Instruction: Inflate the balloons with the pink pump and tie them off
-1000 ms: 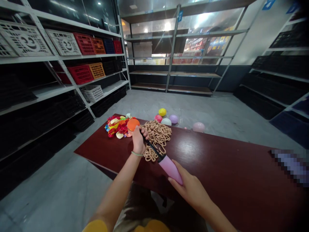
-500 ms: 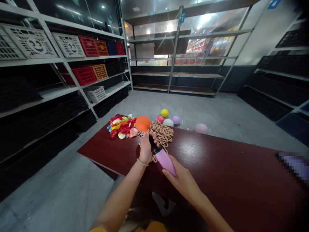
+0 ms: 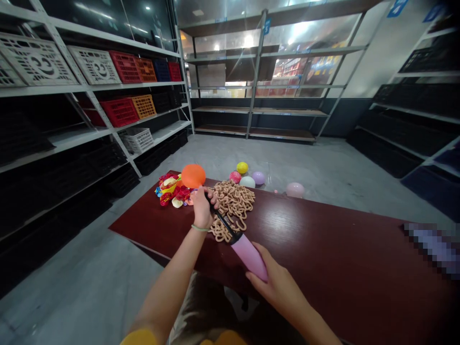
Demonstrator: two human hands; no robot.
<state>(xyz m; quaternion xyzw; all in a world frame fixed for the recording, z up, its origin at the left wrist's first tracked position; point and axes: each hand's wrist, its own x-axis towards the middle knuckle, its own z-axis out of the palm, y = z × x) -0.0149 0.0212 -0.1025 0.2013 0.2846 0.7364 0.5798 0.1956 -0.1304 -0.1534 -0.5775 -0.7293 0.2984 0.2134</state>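
Note:
My right hand [image 3: 275, 278] is wrapped round the pink barrel of a balloon pump [image 3: 247, 254]. The pump slants up and leftward, a black rod showing out of its end. My left hand [image 3: 204, 206] grips the black far end of the pump. An inflated orange balloon [image 3: 193, 176] sits at that end, just beyond my left fingers; its neck is mostly hidden by them. Under and behind the pump lies a heap of tan cord [image 3: 235, 199]. Left of it is a pile of colourful uninflated balloons [image 3: 168, 187].
The dark red table [image 3: 305, 239] bears these things, with a pixelated flat object [image 3: 433, 247] at its right end. Beyond it, yellow [image 3: 242, 167], purple [image 3: 258, 178] and pale pink [image 3: 295, 189] balloons lie on the floor. Shelves with crates [image 3: 118, 112] stand left.
My hands have moved apart, drawing out more of the pump's black rod. The left hand and orange balloon went leftward and the balloon looks slightly larger.

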